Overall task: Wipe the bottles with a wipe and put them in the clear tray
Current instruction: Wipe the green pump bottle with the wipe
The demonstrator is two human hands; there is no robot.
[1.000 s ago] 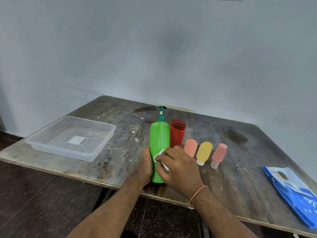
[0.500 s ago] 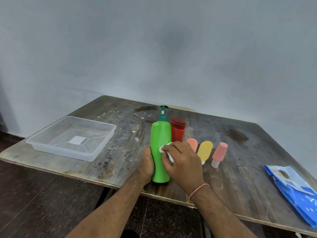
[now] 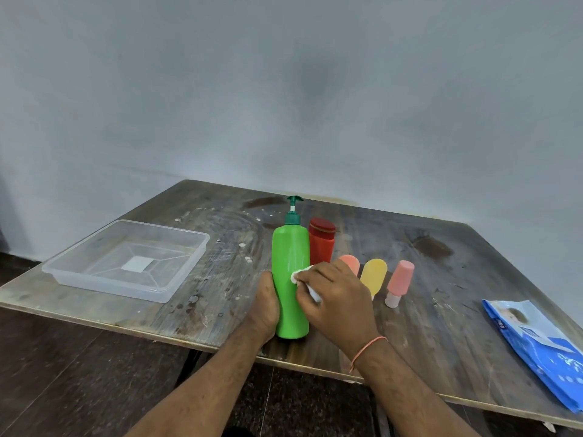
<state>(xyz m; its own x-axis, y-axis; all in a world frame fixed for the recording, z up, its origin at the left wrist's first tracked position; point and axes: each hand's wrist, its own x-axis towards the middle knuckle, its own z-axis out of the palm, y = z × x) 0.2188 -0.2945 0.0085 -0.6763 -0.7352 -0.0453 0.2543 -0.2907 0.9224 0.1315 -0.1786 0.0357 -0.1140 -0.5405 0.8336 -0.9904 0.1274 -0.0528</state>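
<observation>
Green plastic, the pump bottle [image 3: 291,279] stands upright near the front edge of the wooden table [image 3: 441,326], its long axis vertical and its dark green pump head at the top, the nozzle pointing to the right. The left hand [image 3: 264,307] grips the lower part of the bottle from its left side, fingers hidden behind it. The right hand [image 3: 336,298] pinches a white wipe [image 3: 304,280] in curled fingers and presses it against the front of the bottle about halfway up.

Just behind and to the right stands a red bottle [image 3: 321,242], upright. A row of three small tubes follows to the right: an orange one [image 3: 350,263] partly hidden by the right hand, a yellow one [image 3: 374,275] and a pink one [image 3: 400,282], all cap down and leaning slightly. The clear tray [image 3: 176,279] sits well apart on the left of the table. A blue wipes pack [image 3: 542,348] lies flat at the right edge.
</observation>
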